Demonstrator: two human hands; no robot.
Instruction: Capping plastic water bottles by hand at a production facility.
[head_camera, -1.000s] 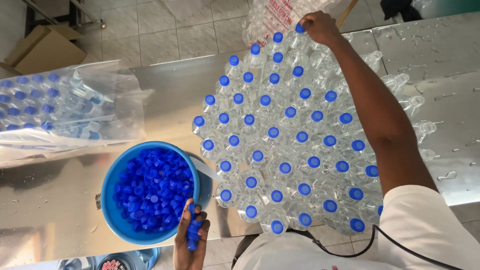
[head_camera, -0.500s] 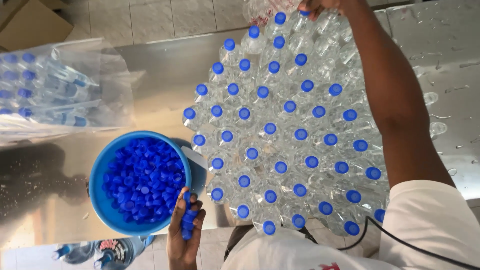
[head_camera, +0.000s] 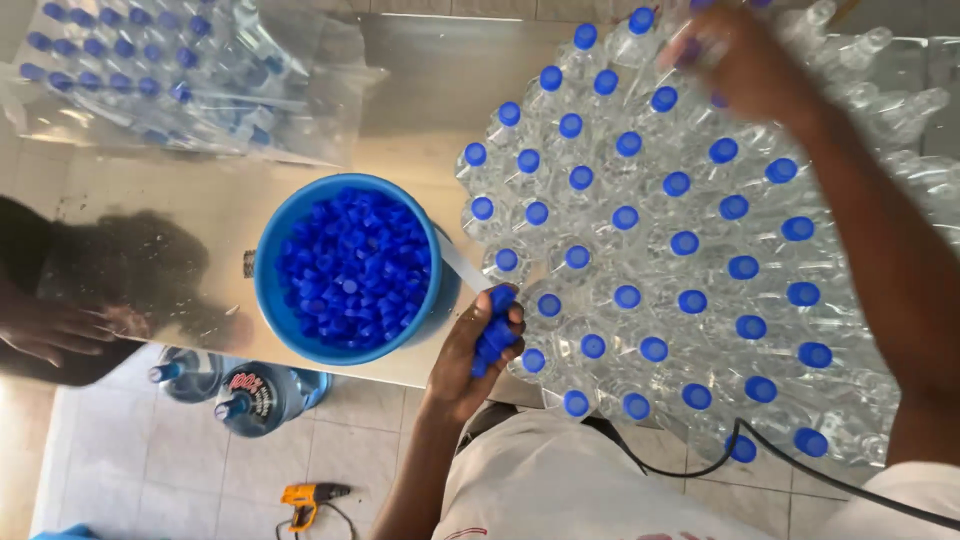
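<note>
fingers (head_camera: 497, 322) of the left hand (head_camera: 470, 355) curl shut round a stack of blue caps (head_camera: 492, 332), its long axis pointing up the table beside the bucket (head_camera: 268, 290); right hand (head_camera: 745, 70), blurred, grip unclear, reaches the far bottles (head_camera: 640, 230).

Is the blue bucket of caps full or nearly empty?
Full: the blue bucket is heaped almost to its rim with loose blue caps.

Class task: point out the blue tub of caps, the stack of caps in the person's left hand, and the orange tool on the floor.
blue tub (head_camera: 268, 262): head view, left rim.
stack of caps (head_camera: 494, 332): head view, middle.
orange tool (head_camera: 303, 496): head view, body.
</note>
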